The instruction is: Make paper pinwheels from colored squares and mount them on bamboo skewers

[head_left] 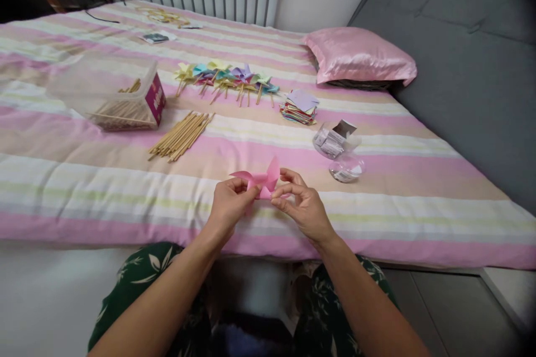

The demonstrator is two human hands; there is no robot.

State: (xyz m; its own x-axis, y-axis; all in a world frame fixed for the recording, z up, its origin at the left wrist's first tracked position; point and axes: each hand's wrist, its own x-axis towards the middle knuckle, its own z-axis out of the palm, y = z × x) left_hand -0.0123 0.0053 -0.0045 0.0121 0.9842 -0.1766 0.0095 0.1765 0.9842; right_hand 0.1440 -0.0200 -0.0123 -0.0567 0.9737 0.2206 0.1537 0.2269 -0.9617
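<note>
Head view, lower centre: left hand [229, 202] and right hand [302, 206] met over the near edge of a striped bedsheet [377, 223], fingers of both pressed together in a pinch on a pink folded paper piece [263, 178], its petals standing up between the fingertips. Centre left: loose bundle of wooden sticks [181, 135]; clear plastic box [109, 92] holding more sticks, further left. Upper centre: row of finished paper pinwheels [226, 79]; stack of coloured paper squares [299, 106] to their right. Right of the hands: small clear container [335, 140] and its lid [347, 169]. Upper right: pink pillow [360, 56].
</note>
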